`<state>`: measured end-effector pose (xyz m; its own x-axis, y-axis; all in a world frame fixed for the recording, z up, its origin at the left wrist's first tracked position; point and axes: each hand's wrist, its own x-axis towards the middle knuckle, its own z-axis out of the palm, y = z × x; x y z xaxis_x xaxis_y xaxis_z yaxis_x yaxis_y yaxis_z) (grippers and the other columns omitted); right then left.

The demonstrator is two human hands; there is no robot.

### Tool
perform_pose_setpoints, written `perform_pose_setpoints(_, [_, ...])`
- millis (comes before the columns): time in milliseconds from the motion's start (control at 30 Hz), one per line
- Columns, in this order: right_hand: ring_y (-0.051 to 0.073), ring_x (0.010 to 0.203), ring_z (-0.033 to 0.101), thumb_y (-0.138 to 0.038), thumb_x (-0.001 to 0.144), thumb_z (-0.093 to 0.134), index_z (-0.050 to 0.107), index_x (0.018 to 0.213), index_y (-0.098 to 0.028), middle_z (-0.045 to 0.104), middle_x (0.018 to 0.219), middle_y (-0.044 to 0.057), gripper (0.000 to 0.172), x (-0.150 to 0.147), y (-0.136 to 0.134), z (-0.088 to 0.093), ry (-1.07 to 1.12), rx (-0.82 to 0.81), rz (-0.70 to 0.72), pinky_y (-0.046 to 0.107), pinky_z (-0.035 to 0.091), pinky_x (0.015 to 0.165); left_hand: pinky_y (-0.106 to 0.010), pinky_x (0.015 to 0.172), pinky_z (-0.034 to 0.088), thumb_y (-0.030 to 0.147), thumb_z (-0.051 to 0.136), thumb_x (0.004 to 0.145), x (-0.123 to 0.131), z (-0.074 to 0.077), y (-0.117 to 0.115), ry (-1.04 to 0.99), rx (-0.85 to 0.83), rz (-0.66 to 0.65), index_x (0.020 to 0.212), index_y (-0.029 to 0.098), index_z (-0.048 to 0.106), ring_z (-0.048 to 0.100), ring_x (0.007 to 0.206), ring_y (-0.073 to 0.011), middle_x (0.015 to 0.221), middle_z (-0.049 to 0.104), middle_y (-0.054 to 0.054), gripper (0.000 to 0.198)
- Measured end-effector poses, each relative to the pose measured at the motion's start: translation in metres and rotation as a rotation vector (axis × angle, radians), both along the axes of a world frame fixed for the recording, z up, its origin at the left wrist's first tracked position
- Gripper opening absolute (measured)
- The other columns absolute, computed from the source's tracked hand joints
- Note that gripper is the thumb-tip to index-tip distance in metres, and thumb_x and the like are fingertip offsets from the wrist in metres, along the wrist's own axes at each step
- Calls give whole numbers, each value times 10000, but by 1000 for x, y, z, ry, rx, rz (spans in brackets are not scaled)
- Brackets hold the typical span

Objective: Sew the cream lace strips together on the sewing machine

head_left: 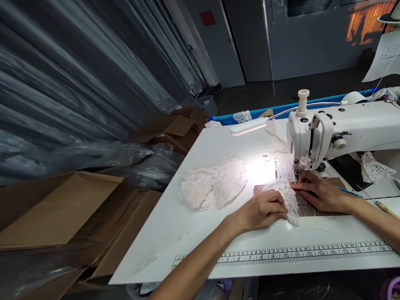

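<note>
Hands [264, 209] flanking white lace [289, 199], left grip unclear

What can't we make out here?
Head view, left hand: whether it pinches or presses the lace; its curled fingers hide the contact.
Head view, needle tip: too small and dark, near the right hand.
Head view, printed ruler: left forearm covers part near its left end.
Head view, sewing machine: right end cut by picture edge.
Head view, paper sheet: writing too small; right edge crops it.

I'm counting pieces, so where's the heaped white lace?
In the head view, the heaped white lace lies on the white tabletop, left of the bare left hand.
</note>
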<state>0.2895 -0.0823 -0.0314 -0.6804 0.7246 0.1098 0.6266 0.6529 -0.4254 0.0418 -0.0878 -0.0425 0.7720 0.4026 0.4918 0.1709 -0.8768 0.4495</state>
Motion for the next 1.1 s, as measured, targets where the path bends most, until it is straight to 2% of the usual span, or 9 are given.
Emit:
perform_pose_setpoints(167, [187, 839, 598, -299, 982, 363, 579, 1219, -230, 556, 1063, 100, 327, -7, 0, 2, -94, 54, -38, 324, 520, 723, -269, 659, 575, 134, 473, 932, -2, 5, -4, -22, 9, 0, 860, 129, 663, 655, 769, -150, 834, 689, -94, 203])
perform_pose_setpoints(333, [156, 722, 560, -275, 984, 342, 551, 1265, -260, 552, 1032, 89, 351, -9, -2, -7, -72, 155, -79, 271, 464, 610, -320, 655, 563, 104, 555, 853, 3, 8, -13, -78, 222, 62, 775, 118, 617, 636, 718, -163, 866, 704, -111, 101])
perform_pose_setpoints(467, [155, 677, 532, -250, 949, 392, 565, 1273, -292, 527, 986, 92, 370, -11, -4, -6, -159, 196, -24, 255, 403, 550, -306, 642, 553, 90, 551, 857, 9, 1, -21, 43, 396, -14, 762, 130, 605, 635, 726, -163, 852, 711, -91, 116])
perform_pose_setpoints(567, [148, 647, 522, -253, 950, 393, 605, 1214, -263, 531, 960, 90, 339, -14, -5, -5, -146, 202, -66, 251, 380, 534, -287, 662, 557, 85, 516, 891, 11, -2, -24, 87, 454, -9, 771, 137, 608, 624, 714, -145, 872, 716, -76, 160])
perform_pose_setpoints(733, [167, 705, 583, -263, 964, 366, 596, 1200, -212, 570, 1047, 115, 334, -11, -6, -7, -36, 123, -95, 300, 472, 623, -326, 710, 574, 205, 571, 901, 8, -1, -19, 21, 338, 65, 911, 86, 625, 647, 809, -188, 974, 712, -142, 131])
perform_pose_setpoints(833, [179, 735, 608, -279, 977, 340, 535, 1282, -189, 603, 1053, 119, 374, -6, -5, -6, 50, 23, -112, 328, 504, 671, -325, 728, 578, 165, 547, 903, 5, 0, -15, 3, 248, 50, 931, 127, 637, 664, 820, -177, 955, 727, -111, 101])
perform_pose_setpoints(933, [171, 695, 599, -289, 984, 321, 539, 1290, -193, 620, 937, 94, 387, -1, -4, -4, 91, -34, -106, 315, 507, 651, -314, 680, 569, 107, 543, 872, 4, 1, -14, -42, 226, 44, 883, 139, 630, 670, 767, -168, 930, 731, -106, 93])
perform_pose_setpoints(1000, [164, 691, 592, -275, 983, 318, 553, 1286, -202, 604, 935, 93, 390, 2, -4, -4, 89, -16, -64, 309, 507, 653, -312, 639, 552, 77, 557, 834, 4, 1, -14, -80, 240, 53, 831, 129, 612, 665, 724, -170, 905, 730, -113, 76])
perform_pose_setpoints(1100, [179, 762, 590, -267, 980, 331, 565, 1290, -232, 567, 1012, 113, 390, 0, -5, -6, 44, 101, 14, 326, 501, 687, -323, 608, 532, 56, 561, 787, 5, 2, -14, -88, 269, 57, 777, 129, 589, 657, 689, -179, 882, 730, -114, 79])
